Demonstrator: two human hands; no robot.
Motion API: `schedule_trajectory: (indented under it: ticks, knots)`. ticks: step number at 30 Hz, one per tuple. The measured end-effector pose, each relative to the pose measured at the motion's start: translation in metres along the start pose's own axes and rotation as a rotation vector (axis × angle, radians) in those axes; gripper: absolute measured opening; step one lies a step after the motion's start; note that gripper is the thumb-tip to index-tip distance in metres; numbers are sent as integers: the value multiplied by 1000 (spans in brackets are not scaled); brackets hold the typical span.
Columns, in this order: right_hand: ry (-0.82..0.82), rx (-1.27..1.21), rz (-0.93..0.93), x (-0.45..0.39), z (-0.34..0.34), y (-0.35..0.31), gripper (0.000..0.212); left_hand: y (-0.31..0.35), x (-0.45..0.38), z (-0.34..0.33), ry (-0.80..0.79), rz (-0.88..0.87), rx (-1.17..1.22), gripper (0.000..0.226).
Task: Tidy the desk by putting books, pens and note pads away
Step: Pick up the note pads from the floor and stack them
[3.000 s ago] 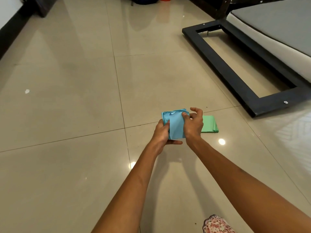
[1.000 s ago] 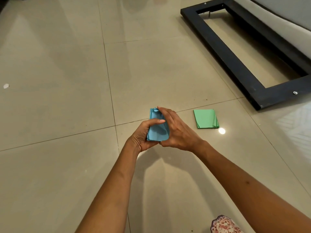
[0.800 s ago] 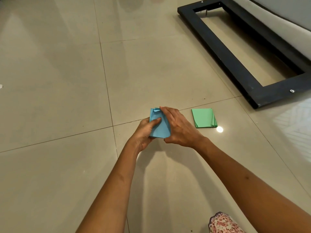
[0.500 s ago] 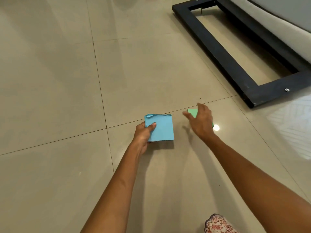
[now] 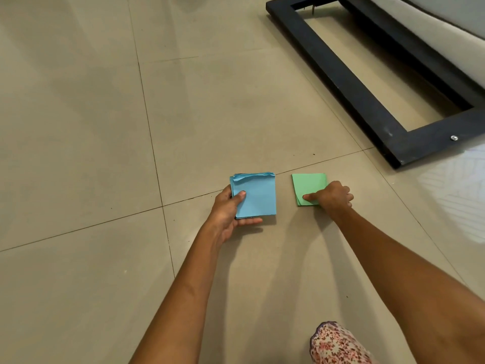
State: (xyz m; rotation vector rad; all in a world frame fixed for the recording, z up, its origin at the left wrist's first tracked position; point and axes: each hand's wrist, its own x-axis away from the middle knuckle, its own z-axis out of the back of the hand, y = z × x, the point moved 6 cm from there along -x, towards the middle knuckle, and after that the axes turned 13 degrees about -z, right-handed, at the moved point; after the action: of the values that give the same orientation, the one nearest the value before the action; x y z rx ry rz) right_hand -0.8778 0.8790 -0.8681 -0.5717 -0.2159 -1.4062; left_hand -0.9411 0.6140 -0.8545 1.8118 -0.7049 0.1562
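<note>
A blue note pad [image 5: 258, 197] with ruffled top sheets is held just above the tiled floor by my left hand [image 5: 227, 213], thumb on top and fingers underneath. To its right a green note pad [image 5: 308, 184] lies flat on the floor. My right hand [image 5: 331, 196] rests on the green pad's near right corner, thumb pressed on its top sheet, fingers curled over its edge.
A black rectangular frame [image 5: 341, 80] lies on the floor at the upper right, beside a white mattress edge [image 5: 446, 30]. Beige glossy tiles [image 5: 91, 127] spread to the left and ahead. A floral fabric piece [image 5: 338, 342] shows at the bottom.
My right hand let go of the blue pad and moved right onto the green pad. My left hand lowered the blue pad toward the floor.
</note>
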Motion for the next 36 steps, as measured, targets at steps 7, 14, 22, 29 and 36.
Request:
schedule_trajectory:
  ticks: [7, 14, 22, 29, 36]
  knots:
    - [-81, -109, -44, 4, -6, 5, 71, 6, 2, 3, 31, -33, -5, 21]
    - [-175, -507, 54, 21, 2, 0, 71, 10, 8, 14, 93, -52, -42, 20]
    - [-825, -1050, 52, 88, 7, -39, 27, 22, 15, 28, 235, -101, 36, 26]
    - [-976, -717, 157, 153, -18, -60, 20, 29, 24, 20, 233, -97, 62, 30]
    - [-802, -647, 177, 166, -23, -65, 27, 38, 33, 14, 92, -140, 117, 31]
